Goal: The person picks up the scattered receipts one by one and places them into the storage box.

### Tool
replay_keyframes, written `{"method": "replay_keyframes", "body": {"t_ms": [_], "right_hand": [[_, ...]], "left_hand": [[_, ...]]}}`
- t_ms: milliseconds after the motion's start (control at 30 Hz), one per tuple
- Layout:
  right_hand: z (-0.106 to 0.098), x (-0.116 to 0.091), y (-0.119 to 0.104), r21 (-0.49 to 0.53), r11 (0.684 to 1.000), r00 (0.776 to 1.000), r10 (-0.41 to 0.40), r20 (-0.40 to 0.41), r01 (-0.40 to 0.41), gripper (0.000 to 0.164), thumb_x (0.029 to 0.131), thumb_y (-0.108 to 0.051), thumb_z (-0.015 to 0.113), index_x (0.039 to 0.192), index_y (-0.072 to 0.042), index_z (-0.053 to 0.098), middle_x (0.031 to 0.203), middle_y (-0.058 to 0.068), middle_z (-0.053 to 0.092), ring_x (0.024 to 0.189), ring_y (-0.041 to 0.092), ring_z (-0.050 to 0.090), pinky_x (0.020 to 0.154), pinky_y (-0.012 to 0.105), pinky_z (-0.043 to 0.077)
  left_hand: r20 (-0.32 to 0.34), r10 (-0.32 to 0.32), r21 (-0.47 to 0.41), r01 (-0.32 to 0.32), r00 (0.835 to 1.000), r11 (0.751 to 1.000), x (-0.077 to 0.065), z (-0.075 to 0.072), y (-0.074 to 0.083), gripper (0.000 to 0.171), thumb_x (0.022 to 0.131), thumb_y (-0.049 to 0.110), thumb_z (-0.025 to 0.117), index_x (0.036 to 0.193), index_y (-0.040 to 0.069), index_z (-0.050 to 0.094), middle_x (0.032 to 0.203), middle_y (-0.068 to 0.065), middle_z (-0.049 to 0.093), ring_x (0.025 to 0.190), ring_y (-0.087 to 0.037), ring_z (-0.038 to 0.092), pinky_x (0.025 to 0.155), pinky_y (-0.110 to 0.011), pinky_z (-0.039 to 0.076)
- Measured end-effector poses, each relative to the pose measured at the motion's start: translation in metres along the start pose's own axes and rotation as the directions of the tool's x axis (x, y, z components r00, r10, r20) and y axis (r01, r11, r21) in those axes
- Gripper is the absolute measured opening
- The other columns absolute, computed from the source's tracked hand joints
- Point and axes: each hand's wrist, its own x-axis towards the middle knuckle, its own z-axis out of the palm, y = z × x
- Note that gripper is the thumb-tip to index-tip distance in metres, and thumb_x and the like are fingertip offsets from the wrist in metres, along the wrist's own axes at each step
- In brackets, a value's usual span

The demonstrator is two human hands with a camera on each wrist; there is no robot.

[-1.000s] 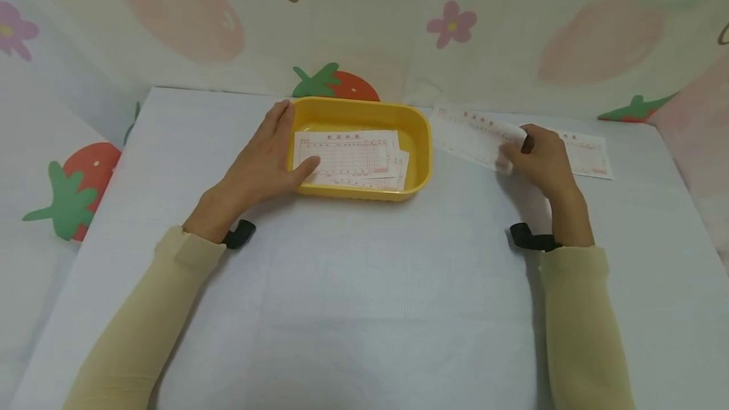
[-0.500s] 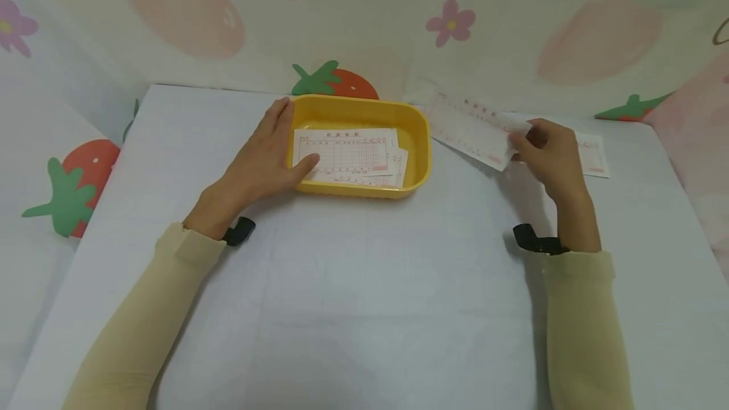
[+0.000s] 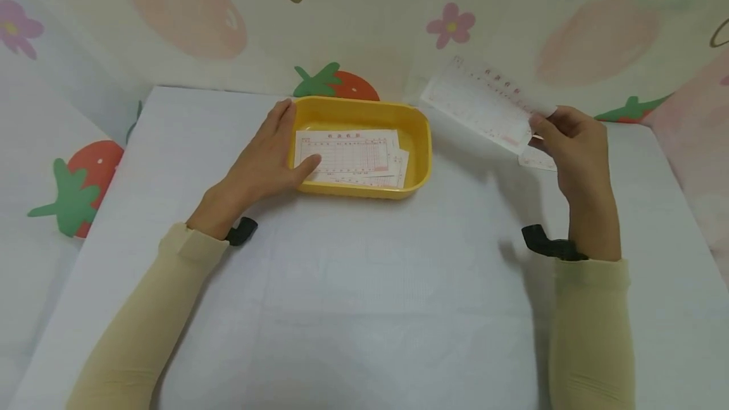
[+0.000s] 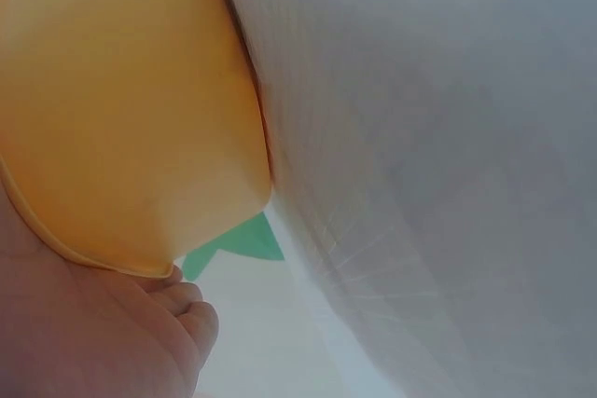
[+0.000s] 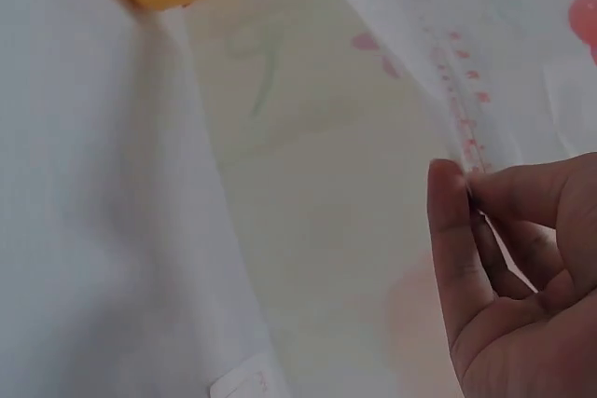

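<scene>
A yellow plastic tray (image 3: 418,176) stands toward the back of the table, with a few white receipt slips (image 3: 347,154) printed in red lying inside it. My left hand (image 3: 259,154) grips its left end, thumb over the front rim and fingers at the far left corner. In the left wrist view the palm lies against the tray's rim (image 4: 103,267). Raised above the table on the right, my right hand (image 3: 578,144) pinches the right end of another receipt slip (image 3: 484,103) between thumb and fingers. The right wrist view shows this pinch at the paper's edge.
Under the right hand, another slip (image 3: 538,158) lies on the white-covered table (image 3: 387,283), partly hidden. A patterned cloth backdrop (image 3: 370,11) with strawberries and flowers rises just behind the table's back edge. Black wrist straps (image 3: 549,245) show at the cuffs.
My right hand has lifted the slip off the table and moved up and to the right, covering more of the slip beneath. The left hand and tray have stayed put.
</scene>
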Motion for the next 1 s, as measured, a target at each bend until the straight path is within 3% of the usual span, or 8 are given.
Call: {"method": "replay_keyframes", "body": {"t_ms": [133, 267, 600, 1000], "right_hand": [[0.005, -0.002, -0.003, -0.020, 0.999, 0.998, 0.052, 0.045, -0.051, 0.011, 0.093, -0.011, 0.079, 0.103, -0.007, 0.077, 0.100, -0.001, 0.070, 0.092, 0.015, 0.066, 0.077, 0.018, 0.063], [0.020, -0.005, -0.001, -0.052, 0.996, 0.991, 0.072, 0.117, -0.066, 0.018, 0.092, -0.011, 0.081, 0.106, -0.005, 0.071, 0.097, 0.000, 0.067, 0.089, 0.014, 0.066, 0.078, 0.019, 0.063], [0.068, -0.008, 0.011, -0.213, 0.977, 0.965, 0.053, 0.257, 0.003, 0.025, 0.097, -0.013, 0.075, 0.116, 0.002, 0.069, 0.104, 0.000, 0.072, 0.094, 0.013, 0.072, 0.083, 0.021, 0.064], [0.123, -0.027, 0.002, -0.300, 0.948, 0.934, 0.009, 0.357, 0.105, 0.019, 0.098, -0.009, 0.072, 0.115, 0.002, 0.070, 0.106, 0.007, 0.072, 0.087, 0.013, 0.071, 0.081, 0.024, 0.065]], "left_hand": [[-0.008, 0.010, 0.003, -0.010, 1.000, 1.000, 0.001, 0.000, 0.000, 0.101, 0.101, 0.052, 0.055, 0.169, 0.001, 0.001, 0.179, -0.018, 0.004, 0.166, -0.037, 0.014, 0.135, -0.053, 0.021], [-0.012, 0.012, 0.015, -0.012, 1.000, 1.000, 0.002, -0.002, 0.001, 0.100, 0.101, 0.051, 0.055, 0.169, 0.001, 0.002, 0.178, -0.019, 0.005, 0.165, -0.038, 0.016, 0.135, -0.053, 0.022], [-0.006, 0.009, -0.004, -0.009, 1.000, 1.000, 0.009, -0.006, 0.000, 0.100, 0.101, 0.051, 0.055, 0.170, 0.002, 0.002, 0.179, -0.017, 0.003, 0.165, -0.037, 0.016, 0.135, -0.054, 0.023], [-0.002, 0.004, 0.000, -0.004, 1.000, 1.000, -0.001, -0.010, -0.003, 0.099, 0.101, 0.050, 0.056, 0.170, 0.003, 0.002, 0.179, -0.017, 0.004, 0.164, -0.038, 0.017, 0.133, -0.057, 0.025]]}}
